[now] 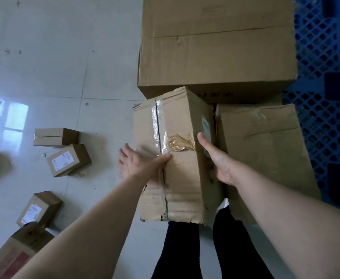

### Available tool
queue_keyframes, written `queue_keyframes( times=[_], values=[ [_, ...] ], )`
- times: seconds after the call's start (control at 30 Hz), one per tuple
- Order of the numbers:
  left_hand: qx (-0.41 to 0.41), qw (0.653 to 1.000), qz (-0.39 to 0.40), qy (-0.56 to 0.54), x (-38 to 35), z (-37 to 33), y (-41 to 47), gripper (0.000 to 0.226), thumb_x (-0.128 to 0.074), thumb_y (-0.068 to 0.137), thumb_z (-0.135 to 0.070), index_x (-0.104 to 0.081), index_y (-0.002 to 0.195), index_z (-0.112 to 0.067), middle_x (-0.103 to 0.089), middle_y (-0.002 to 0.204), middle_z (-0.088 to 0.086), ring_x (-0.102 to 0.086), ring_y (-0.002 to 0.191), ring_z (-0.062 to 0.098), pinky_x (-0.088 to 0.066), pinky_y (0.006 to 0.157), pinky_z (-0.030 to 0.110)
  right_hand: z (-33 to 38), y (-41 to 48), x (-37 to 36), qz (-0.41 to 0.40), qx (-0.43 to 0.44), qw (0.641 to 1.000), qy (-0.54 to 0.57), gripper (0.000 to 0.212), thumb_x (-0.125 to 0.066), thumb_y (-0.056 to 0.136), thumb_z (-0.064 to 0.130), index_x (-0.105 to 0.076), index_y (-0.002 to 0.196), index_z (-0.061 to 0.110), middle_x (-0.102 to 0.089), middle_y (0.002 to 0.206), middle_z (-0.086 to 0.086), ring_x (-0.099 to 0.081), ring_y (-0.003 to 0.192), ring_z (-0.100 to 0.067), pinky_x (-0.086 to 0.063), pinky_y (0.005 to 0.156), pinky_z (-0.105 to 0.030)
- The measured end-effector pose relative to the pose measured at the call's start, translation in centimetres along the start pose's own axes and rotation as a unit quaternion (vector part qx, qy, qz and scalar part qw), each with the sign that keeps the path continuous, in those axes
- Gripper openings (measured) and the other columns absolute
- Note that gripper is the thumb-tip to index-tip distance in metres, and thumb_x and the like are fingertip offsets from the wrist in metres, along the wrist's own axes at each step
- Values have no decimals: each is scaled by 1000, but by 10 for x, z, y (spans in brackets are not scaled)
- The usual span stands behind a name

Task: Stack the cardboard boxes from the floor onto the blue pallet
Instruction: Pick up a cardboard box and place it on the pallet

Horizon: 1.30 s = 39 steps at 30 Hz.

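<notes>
I hold a worn, taped cardboard box [177,121] between both hands, above the floor at the left edge of the blue pallet [322,57]. My left hand [139,164] presses its left side with straight, spread fingers and the thumb on top. My right hand [219,164] grips its right top edge, thumb on top, fingers hidden down the side. On the pallet a large box [215,53] stands behind the held box. A dented box [265,154] stands right beside it.
Small boxes lie scattered on the white tiled floor at the left: one flat box [55,136], two labelled boxes [67,160] [38,208], and a bigger one [14,252] at the bottom left corner. My dark-trousered legs [181,248] are below the held box.
</notes>
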<state>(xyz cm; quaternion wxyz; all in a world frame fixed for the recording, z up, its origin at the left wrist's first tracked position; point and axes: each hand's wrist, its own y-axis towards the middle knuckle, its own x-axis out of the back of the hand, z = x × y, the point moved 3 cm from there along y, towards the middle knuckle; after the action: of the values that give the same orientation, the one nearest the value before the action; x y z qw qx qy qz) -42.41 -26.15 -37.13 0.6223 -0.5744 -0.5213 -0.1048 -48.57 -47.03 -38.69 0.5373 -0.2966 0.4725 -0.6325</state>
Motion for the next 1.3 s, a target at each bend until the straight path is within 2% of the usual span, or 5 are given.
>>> queue_keyframes(
  times=[0.2,0.47,0.97,1.13,1.3],
  values=[
    [64,955,147,-248,-8,7,5,64,-89,53,-54,-46,80,-16,-51,80,-3,-51,72,14,-41,55,25,-5,9,-6,19,36,995,-91,151,-93,30,45,-7,154,31,-36,152,-1,-36,137,-20,-28,116,-39],
    [63,977,145,-144,15,-9,25,66,-80,75,-27,-37,123,-15,-50,105,3,-53,93,23,-50,57,30,-12,31,-31,-45,-16,983,-175,103,-68,87,18,9,152,34,-27,155,-12,-34,137,-33,-35,109,-52],
    [19,991,63,-113,4,-30,34,76,-81,65,-23,-37,126,-12,-47,126,9,-51,115,32,-51,91,45,5,27,-21,-82,49,980,-175,90,-63,90,12,-4,152,41,-39,149,-6,-44,130,-29,-44,104,-43],
    [-125,990,-58,32,-3,-87,-11,80,-64,81,-25,-22,150,-19,-17,159,3,-20,145,28,-23,117,48,2,12,17,-68,59,989,-116,78,-67,88,37,-23,152,27,-38,152,-3,-42,133,-25,-40,101,-37],
    [-353,934,-16,-48,-53,-148,-89,46,-52,90,-5,-49,133,-19,-54,133,0,-50,123,16,-46,101,31,-13,0,98,-186,28,975,-116,61,-59,95,32,-33,148,18,-36,152,-8,-39,137,-29,-35,107,-38]
  ],
)
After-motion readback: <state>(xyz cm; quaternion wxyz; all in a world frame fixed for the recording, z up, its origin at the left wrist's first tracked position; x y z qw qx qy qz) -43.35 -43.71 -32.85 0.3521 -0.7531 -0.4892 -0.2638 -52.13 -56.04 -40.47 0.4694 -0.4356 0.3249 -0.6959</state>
